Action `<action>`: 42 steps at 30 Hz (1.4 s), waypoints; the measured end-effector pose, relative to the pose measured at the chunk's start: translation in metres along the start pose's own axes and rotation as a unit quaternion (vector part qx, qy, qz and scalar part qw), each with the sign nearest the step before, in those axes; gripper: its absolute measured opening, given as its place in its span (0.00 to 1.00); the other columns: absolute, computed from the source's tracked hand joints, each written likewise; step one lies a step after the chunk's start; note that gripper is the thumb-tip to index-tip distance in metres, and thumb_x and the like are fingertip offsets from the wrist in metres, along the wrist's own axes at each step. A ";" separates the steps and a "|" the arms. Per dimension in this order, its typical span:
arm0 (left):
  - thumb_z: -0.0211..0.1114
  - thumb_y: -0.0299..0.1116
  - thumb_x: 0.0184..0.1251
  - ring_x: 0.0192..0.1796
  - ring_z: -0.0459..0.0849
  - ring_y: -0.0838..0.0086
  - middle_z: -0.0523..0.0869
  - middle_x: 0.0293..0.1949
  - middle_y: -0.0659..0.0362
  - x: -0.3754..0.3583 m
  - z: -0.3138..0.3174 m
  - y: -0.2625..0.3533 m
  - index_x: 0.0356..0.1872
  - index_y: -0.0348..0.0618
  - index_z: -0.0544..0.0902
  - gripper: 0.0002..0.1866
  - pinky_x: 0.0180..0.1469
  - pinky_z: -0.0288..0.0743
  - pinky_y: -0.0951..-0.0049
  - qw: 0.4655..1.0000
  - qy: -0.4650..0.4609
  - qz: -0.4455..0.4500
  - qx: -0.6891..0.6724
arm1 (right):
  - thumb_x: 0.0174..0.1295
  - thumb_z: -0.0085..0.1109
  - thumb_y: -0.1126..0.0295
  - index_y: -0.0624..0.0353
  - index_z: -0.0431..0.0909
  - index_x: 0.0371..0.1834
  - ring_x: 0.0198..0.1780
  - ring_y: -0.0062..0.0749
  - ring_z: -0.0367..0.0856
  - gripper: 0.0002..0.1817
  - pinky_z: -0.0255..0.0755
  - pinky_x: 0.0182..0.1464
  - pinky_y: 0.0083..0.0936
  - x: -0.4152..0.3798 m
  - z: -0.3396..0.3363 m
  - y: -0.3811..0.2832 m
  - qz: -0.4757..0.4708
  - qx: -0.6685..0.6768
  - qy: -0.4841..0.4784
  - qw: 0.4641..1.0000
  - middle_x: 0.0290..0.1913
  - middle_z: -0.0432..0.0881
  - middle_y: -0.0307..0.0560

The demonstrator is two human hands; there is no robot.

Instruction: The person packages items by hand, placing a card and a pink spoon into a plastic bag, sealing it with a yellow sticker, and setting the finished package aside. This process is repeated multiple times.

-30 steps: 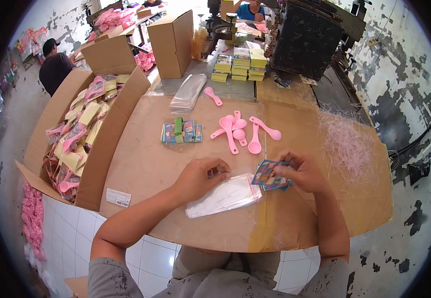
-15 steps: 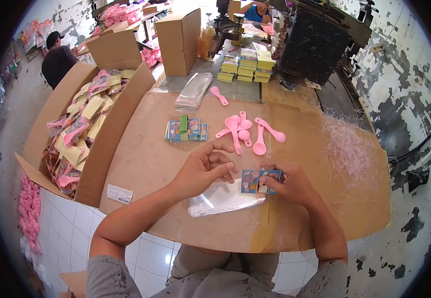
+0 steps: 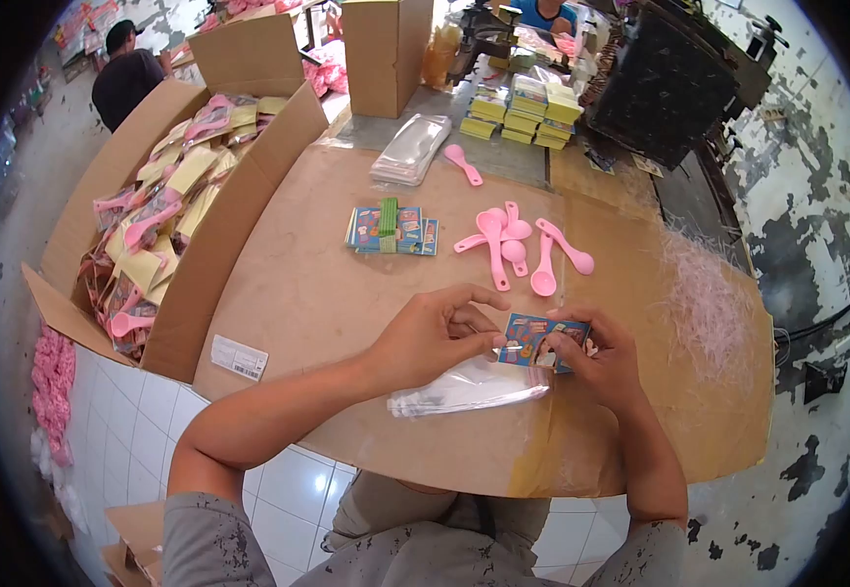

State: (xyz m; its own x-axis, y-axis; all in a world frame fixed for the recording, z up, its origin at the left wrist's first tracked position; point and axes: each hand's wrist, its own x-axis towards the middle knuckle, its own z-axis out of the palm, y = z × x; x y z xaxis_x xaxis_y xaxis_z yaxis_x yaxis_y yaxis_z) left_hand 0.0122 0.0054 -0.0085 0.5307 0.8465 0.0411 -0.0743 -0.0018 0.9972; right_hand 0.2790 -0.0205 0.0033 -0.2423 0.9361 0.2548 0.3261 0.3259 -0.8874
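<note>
A blue printed card [image 3: 523, 336] is held by its right part in my right hand [image 3: 601, 360], thumb on top. My left hand [image 3: 439, 333] has its fingers curled, thumb and fingertip pinching at the card's left edge. Just below both hands lie clear plastic bags [image 3: 464, 389] on the cardboard-covered table. Beyond them is a group of pink spoons [image 3: 495, 240], with two more pink spoons [image 3: 544, 269] to its right. A stack of blue cards [image 3: 415, 227] with a green band stands further left.
An open carton [image 3: 224, 230] full of packed spoons is at the left. More clear bags [image 3: 413, 149], a single pink spoon [image 3: 463, 164] and card stacks [image 3: 523, 110] lie at the back. Pink shreds [image 3: 704, 303] are at the right. A person [image 3: 126, 78] is at the far left.
My left hand has moved right to the card's left edge, its thumb and finger now closed there. The view has shifted slightly.
</note>
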 end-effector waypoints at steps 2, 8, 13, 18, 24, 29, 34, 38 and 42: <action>0.70 0.23 0.74 0.45 0.91 0.77 0.92 0.41 0.54 -0.001 -0.001 0.000 0.64 0.33 0.77 0.20 0.49 0.83 0.77 1.000 -0.010 -0.006 0.023 | 0.67 0.71 0.74 0.63 0.86 0.53 0.46 0.24 0.87 0.13 0.81 0.49 0.25 0.002 0.000 0.000 -0.003 -0.013 -0.013 1.000 0.46 0.90 0.44; 0.68 0.24 0.76 0.45 0.91 0.77 0.92 0.42 0.54 -0.003 0.000 0.001 0.65 0.35 0.77 0.20 0.49 0.84 0.76 1.000 -0.009 -0.011 0.017 | 0.64 0.72 0.75 0.61 0.88 0.52 0.43 0.25 0.85 0.13 0.78 0.46 0.25 0.003 -0.002 0.005 0.005 -0.008 -0.026 1.000 0.43 0.88 0.45; 0.68 0.25 0.76 0.44 0.92 0.77 0.92 0.42 0.53 -0.003 -0.001 0.001 0.66 0.37 0.76 0.21 0.49 0.84 0.75 0.999 -0.011 0.001 0.034 | 0.63 0.72 0.77 0.59 0.88 0.54 0.41 0.27 0.85 0.15 0.78 0.45 0.26 0.007 -0.008 0.002 -0.058 -0.053 -0.063 0.995 0.40 0.85 0.44; 0.71 0.28 0.75 0.44 0.91 0.78 0.93 0.42 0.55 -0.006 -0.001 0.009 0.67 0.41 0.77 0.23 0.49 0.85 0.73 0.984 -0.061 0.038 0.164 | 0.64 0.71 0.79 0.60 0.88 0.54 0.44 0.24 0.84 0.15 0.77 0.46 0.22 0.006 0.001 -0.006 -0.065 -0.076 -0.113 0.989 0.43 0.85 0.43; 0.70 0.29 0.76 0.45 0.91 0.78 0.93 0.41 0.55 -0.007 0.002 0.007 0.70 0.41 0.74 0.25 0.50 0.85 0.73 0.989 -0.060 0.028 0.134 | 0.68 0.69 0.76 0.63 0.80 0.60 0.46 0.20 0.83 0.18 0.78 0.51 0.22 -0.003 0.013 0.004 0.059 0.090 0.013 0.994 0.46 0.85 0.40; 0.67 0.28 0.78 0.46 0.90 0.79 0.92 0.43 0.54 -0.003 0.000 -0.001 0.70 0.38 0.73 0.24 0.50 0.84 0.74 0.996 -0.013 0.031 0.088 | 0.69 0.69 0.75 0.64 0.80 0.58 0.44 0.19 0.82 0.16 0.78 0.49 0.22 -0.001 0.001 0.003 0.045 0.097 -0.009 0.994 0.45 0.85 0.40; 0.67 0.27 0.78 0.47 0.89 0.81 0.92 0.45 0.54 -0.007 0.002 0.005 0.70 0.38 0.73 0.23 0.50 0.84 0.74 0.997 -0.037 0.011 0.070 | 0.66 0.72 0.74 0.62 0.83 0.54 0.40 0.18 0.81 0.15 0.74 0.41 0.20 -0.001 0.015 -0.015 -0.030 -0.036 -0.127 0.991 0.40 0.84 0.38; 0.66 0.27 0.79 0.49 0.88 0.81 0.92 0.44 0.54 -0.008 0.006 0.008 0.70 0.39 0.73 0.23 0.51 0.83 0.75 0.996 -0.041 0.011 0.083 | 0.63 0.75 0.72 0.61 0.85 0.52 0.40 0.20 0.81 0.15 0.74 0.40 0.20 -0.005 0.017 0.001 0.018 0.006 -0.084 0.996 0.41 0.84 0.38; 0.66 0.26 0.78 0.47 0.88 0.81 0.92 0.44 0.55 -0.007 0.004 0.004 0.70 0.39 0.74 0.22 0.52 0.83 0.74 0.992 -0.053 0.015 0.115 | 0.64 0.73 0.74 0.60 0.86 0.51 0.43 0.22 0.82 0.13 0.74 0.43 0.23 -0.003 0.016 -0.006 -0.014 -0.016 -0.076 0.997 0.41 0.84 0.40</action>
State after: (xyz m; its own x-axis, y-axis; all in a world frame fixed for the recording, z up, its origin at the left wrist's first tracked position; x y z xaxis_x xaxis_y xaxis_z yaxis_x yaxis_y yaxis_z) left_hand 0.0117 -0.0023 -0.0041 0.6172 0.7841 0.0654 0.0966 -0.1580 0.9827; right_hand 0.2631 -0.0273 0.0020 -0.3875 0.8961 0.2163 0.3446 0.3584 -0.8676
